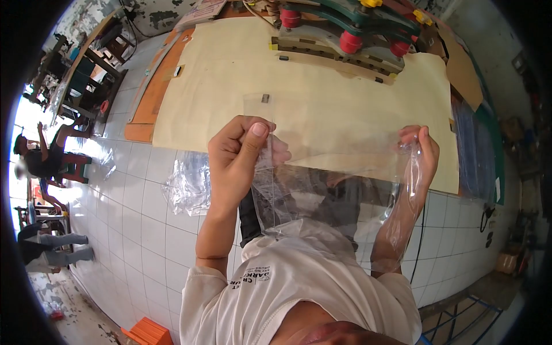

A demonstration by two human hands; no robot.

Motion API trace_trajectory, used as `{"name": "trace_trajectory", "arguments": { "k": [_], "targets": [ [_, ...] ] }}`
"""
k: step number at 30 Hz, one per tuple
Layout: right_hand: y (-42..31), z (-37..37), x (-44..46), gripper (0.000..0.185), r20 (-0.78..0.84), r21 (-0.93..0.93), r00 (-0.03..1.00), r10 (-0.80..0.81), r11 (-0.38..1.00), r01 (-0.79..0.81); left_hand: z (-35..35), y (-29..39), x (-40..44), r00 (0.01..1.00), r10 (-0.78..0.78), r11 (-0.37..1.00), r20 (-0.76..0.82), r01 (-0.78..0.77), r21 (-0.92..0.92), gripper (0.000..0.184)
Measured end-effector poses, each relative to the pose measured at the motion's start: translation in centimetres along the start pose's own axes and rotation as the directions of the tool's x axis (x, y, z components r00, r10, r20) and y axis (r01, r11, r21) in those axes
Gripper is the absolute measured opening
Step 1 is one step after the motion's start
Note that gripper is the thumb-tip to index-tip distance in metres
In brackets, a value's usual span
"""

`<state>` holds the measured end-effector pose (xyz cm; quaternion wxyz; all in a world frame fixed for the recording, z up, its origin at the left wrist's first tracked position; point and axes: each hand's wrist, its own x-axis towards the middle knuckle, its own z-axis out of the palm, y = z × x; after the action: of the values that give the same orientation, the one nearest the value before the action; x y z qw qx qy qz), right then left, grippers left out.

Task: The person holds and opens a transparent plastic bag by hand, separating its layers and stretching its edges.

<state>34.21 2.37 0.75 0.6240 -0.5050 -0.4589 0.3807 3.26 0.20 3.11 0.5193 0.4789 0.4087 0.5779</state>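
We list one clear, thin plastic sheet (333, 178), spread crosswise near a cream-covered orange table (141, 132); left hand (238, 152), pinching its left side; right hand (425, 154), curled at its right side, whether gripping we cannot tell.

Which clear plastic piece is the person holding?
The middle piece, spread between left hand and right hand; the crumpled plastic at left and bluish plastic at right aren't held.

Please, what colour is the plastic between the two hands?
The plastic is clear and colourless, in the head view.
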Motion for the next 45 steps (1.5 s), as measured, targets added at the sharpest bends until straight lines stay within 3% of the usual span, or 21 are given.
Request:
{"name": "trace_trajectory", "arguments": {
  "k": [15, 17, 21, 29, 31, 35, 36, 37, 40, 42, 44, 45],
  "targets": [
    [-1.0, 0.3, -1.2, 0.044, -0.025, 0.028, 0.993, -0.113, 0.993, 0.114, -0.8, -1.3, 0.3, 1.0, 0.02, 0.999, -0.013, -0.021, -0.047, 0.023],
    [-1.4, 0.7, -1.2, 0.042, 0.054, 0.036, 0.982, -0.18, 0.983, 0.178, -1.1, -1.7, 0.6, 0.992, 0.037, 0.999, -0.117, -0.033, 0.041, 0.021],
    [-2.7, 1.3, -1.8, 0.041, 0.133, -0.058, 0.95, -0.284, 0.954, 0.294, -2.0, -2.6, 1.0, 0.991, 0.06, 0.998, -0.116, -0.059, 0.01, 0.02],
    [-3.5, 1.4, -1.8, 0.036, 0.169, -0.082, 0.938, -0.304, 0.944, 0.321, -2.1, -2.5, 0.9, 0.971, 0.154, 0.988, -0.185, -0.151, 0.031, 0.019],
    [-2.9, 1.0, -1.2, 0.03, 0.196, -0.2, 0.881, -0.431, 0.862, 0.466, -1.9, -2.2, 0.7, 0.964, 0.19, 0.982, -0.186, -0.184, 0.051, 0.019],
    [-2.8, -0.1, -0.6, 0.024, 0.259, -0.303, 0.872, -0.416, 0.822, 0.482, -1.4, -0.9, 0.1, 0.941, 0.285, 0.952, -0.181, -0.256, 0.168, 0.018],
    [-3.3, -0.2, -0.7, 0.024, 0.268, -0.407, 0.842, -0.467, 0.737, 0.539, -1.1, -0.6, 0.0, 0.939, 0.289, 0.951, -0.186, -0.259, 0.171, 0.018],
    [-3.8, -0.1, -0.8, 0.026, 0.285, -0.503, 0.809, -0.515, 0.638, 0.583, -0.7, -0.3, -0.1, 0.934, 0.318, 0.939, -0.164, -0.286, 0.192, 0.018],
    [-5.5, 0.8, -1.6, 0.03, 0.306, -0.554, 0.759, -0.575, 0.541, 0.633, 0.6, 0.4, -0.6, 0.939, 0.331, 0.925, -0.09, -0.303, 0.23, 0.017],
    [-7.0, 2.1, -2.2, 0.027, 0.372, -0.526, 0.73, -0.573, 0.518, 0.675, 1.8, 0.8, -0.8, 0.956, 0.292, 0.935, 0.006, -0.287, 0.206, 0.014],
    [-7.3, 3.5, -2.5, 0.025, 0.433, -0.499, 0.699, -0.569, 0.494, 0.712, 2.9, 1.3, -0.8, 0.967, 0.231, 0.921, 0.111, -0.254, 0.294, 0.014],
    [-7.3, 4.2, -2.7, 0.024, 0.481, -0.435, 0.713, -0.511, 0.567, 0.7, 3.5, 1.1, -0.8, 0.976, 0.183, 0.937, 0.122, -0.21, 0.28, 0.013]
  ]
}}
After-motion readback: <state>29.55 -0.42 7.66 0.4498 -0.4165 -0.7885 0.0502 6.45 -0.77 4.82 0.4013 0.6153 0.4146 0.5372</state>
